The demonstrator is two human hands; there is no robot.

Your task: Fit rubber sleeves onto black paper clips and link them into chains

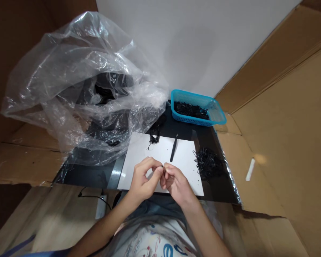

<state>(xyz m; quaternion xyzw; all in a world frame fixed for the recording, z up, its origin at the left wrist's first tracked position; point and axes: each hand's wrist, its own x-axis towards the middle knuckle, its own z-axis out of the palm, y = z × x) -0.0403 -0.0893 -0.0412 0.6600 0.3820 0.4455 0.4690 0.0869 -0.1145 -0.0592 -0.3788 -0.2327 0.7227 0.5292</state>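
Tiny black strand [164,167] is pinched tight between my left fingers [157,170] and right fingers [168,171], honestly too small to make out much, right over a white rectangular card [186,151]. Slim black tweezers [173,148] lie on that card, tangled black loops [208,164] just beside it.

The left hand [144,180] and right hand [176,186] curl inward, close together; their fingertips [159,170] pinch at the centre; the bare left forearm [101,230] and right forearm [205,230] angle up from below, wrists slightly bent.
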